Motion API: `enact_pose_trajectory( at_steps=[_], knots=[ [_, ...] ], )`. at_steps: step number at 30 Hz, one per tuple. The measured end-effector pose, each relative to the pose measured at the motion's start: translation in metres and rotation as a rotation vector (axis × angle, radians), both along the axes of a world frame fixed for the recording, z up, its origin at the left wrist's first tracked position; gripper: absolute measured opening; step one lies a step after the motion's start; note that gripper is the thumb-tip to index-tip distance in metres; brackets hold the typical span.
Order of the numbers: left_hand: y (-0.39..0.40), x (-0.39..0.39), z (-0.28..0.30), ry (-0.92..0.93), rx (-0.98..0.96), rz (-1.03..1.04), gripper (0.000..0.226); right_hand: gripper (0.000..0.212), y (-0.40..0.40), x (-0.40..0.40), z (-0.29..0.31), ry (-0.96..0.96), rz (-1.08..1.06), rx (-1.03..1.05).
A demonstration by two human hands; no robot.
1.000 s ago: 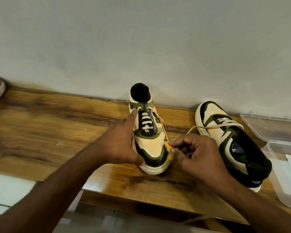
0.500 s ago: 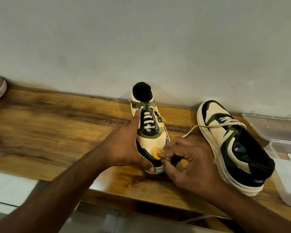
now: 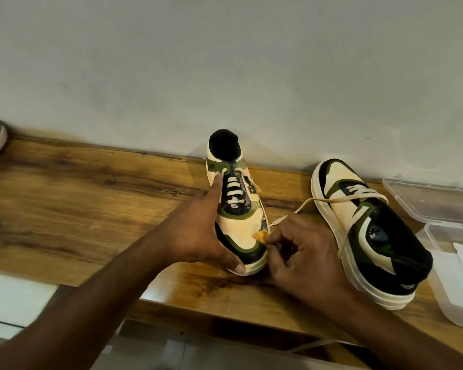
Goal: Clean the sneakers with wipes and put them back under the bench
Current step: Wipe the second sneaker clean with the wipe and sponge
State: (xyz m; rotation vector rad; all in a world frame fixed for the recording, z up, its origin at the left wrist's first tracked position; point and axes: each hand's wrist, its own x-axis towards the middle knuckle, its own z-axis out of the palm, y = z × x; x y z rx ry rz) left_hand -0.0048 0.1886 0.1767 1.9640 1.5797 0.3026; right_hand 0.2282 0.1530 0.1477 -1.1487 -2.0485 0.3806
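**Right hand wiping the toe of the near sneaker**

Your right hand [image 3: 302, 252] pinches a small crumpled orange wipe [image 3: 259, 236] between thumb and fingertips and presses it to the toe's right flank. Your left hand [image 3: 198, 236] steadies the same sneaker [image 3: 238, 209]: thumb laid up along the lace side, fingers wrapped round the front of the toe cap.

That sneaker stands upright on the bench [image 3: 91, 204], long axis running from you to the wall [image 3: 225, 62], toe toward you and heel almost against the wall. So the unwiped length lies away from your right hand, up toward the laces and collar; I judge your stroke should travel that way.

Just right of that hand lies the second sneaker [image 3: 366, 231], angled, heel toward you, its loose lace [image 3: 305, 202] trailing across close to your knuckles. Room on the right is tight. An open plastic box [image 3: 439, 249] sits beyond it. Leftward the bench has free room, and the front edge is close beneath both hands.
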Motion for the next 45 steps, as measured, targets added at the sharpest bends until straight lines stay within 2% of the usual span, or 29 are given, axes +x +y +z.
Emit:
enact_pose_trajectory(
  at_steps=[2, 8, 13, 19, 24, 30, 35, 41, 45],
  knots=[
    [0.000, 0.001, 0.000, 0.002, -0.008, -0.001, 0.178, 0.023, 0.003, 0.001, 0.000, 0.021, -0.043, -0.013],
    [0.002, 0.002, 0.001, 0.010, 0.006, -0.009, 0.176, 0.015, -0.018, -0.010, 0.003, -0.030, 0.162, 0.043],
    [0.000, 0.001, 0.001, 0.027, -0.018, 0.001, 0.179, 0.021, 0.004, -0.003, -0.005, 0.064, -0.042, -0.021],
    [0.003, 0.001, 0.000, 0.044, -0.001, -0.014, 0.177, 0.009, -0.021, -0.017, 0.000, -0.039, 0.210, 0.098],
    [0.001, -0.003, -0.003, 0.036, -0.012, 0.000, 0.179, 0.023, 0.002, -0.008, -0.006, 0.034, -0.017, 0.024],
    [0.003, -0.003, -0.004, 0.066, 0.001, -0.014, 0.177, 0.012, -0.020, -0.019, -0.006, -0.026, 0.211, 0.088],
    [0.000, -0.003, -0.001, 0.027, -0.002, -0.012, 0.179, 0.022, -0.001, -0.007, -0.003, 0.009, 0.011, 0.033],
    [0.002, -0.003, -0.001, 0.041, 0.009, -0.033, 0.172, 0.010, -0.025, -0.018, -0.010, -0.104, 0.245, 0.104],
    [0.001, -0.004, -0.001, 0.034, -0.004, -0.031, 0.178, 0.013, -0.019, -0.017, -0.008, 0.017, 0.196, 0.057]
  ],
)
